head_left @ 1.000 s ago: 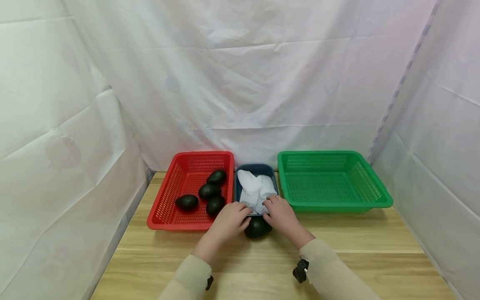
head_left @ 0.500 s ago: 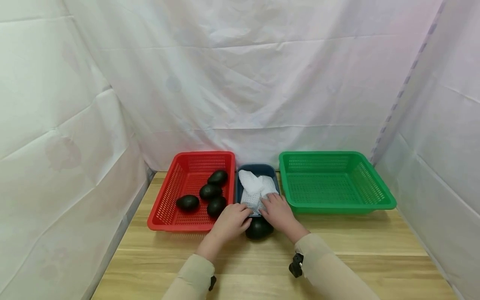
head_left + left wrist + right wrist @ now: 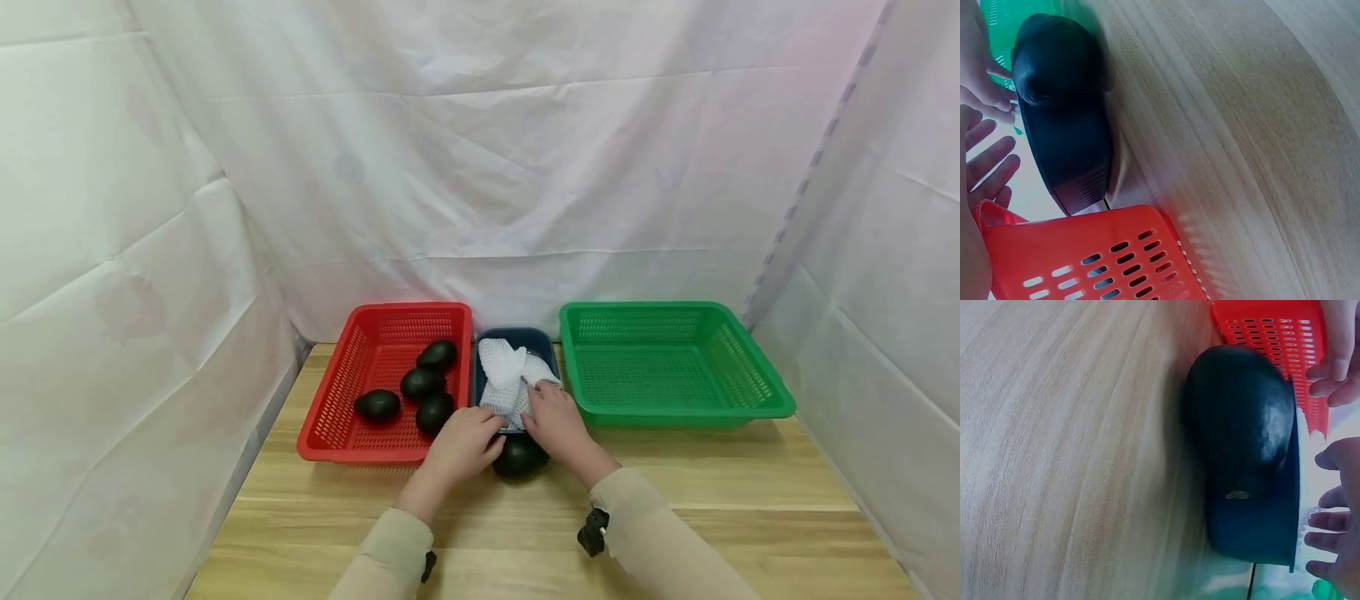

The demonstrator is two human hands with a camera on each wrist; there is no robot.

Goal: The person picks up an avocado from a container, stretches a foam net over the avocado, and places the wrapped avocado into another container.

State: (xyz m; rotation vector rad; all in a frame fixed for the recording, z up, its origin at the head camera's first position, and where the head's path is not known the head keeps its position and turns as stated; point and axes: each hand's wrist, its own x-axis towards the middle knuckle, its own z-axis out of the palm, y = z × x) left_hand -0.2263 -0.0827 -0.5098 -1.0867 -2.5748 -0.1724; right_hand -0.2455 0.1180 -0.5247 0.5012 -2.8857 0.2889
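Note:
A dark avocado (image 3: 521,457) lies on the table against the near side of a small blue bin (image 3: 536,340); its stem scar shows in the right wrist view. White foam net sleeves (image 3: 501,367) are heaped in the bin. My right hand (image 3: 557,421) reaches over the bin's near right rim, fingertips on the sleeves. Seen from the right wrist, its fingers are spread and slightly bent. At the near left corner of the bin hovers my left hand (image 3: 463,440), fingers apart and loose, holding nothing, as the left wrist view (image 3: 991,169) shows.
To the left stands a red basket (image 3: 330,392) with several avocados (image 3: 377,405) inside. A green basket (image 3: 675,412) is on the right, holding nothing visible. White cloth (image 3: 487,167) hangs behind the wooden table (image 3: 525,542) and on both sides.
The right hand's fingers have shifted slightly over the sleeves, and the right-hand sleeve now sits bunched a little differently. The left hand and the avocado stay nearly where they were.

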